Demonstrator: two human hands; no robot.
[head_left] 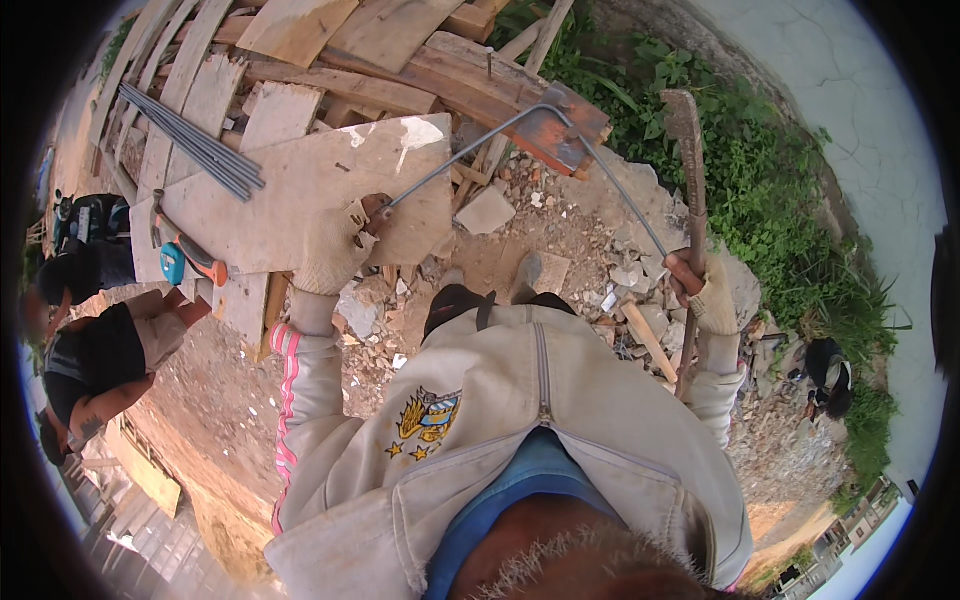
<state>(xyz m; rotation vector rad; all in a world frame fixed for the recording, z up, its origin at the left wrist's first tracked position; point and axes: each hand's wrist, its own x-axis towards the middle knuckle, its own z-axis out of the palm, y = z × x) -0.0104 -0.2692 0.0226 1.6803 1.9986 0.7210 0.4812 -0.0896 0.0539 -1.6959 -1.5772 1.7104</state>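
A grey steel rod [452, 161] runs between my hands, bent to an angle at its middle. That bend rests by a metal plate [549, 138] on the end of a thick wooden beam. My left hand [340, 245], in a torn cream glove with bare fingertips, is closed around the rod's left end. My right hand [708, 290], gloved likewise, grips a long rusty bar [692, 170] with a hooked top, which stands roughly upright. The rod's right end meets that hand's fingers; whether they hold it too, I cannot tell.
On a plywood board [300, 205] lie a hammer [197, 257], a teal tape measure [172, 262] and several grey rods [195, 143]. A nail [490, 65] stands up from the beam [440, 85]. Rubble [590, 260] covers the ground. Plants [760, 170] line a wall. People [95, 350] are at left.
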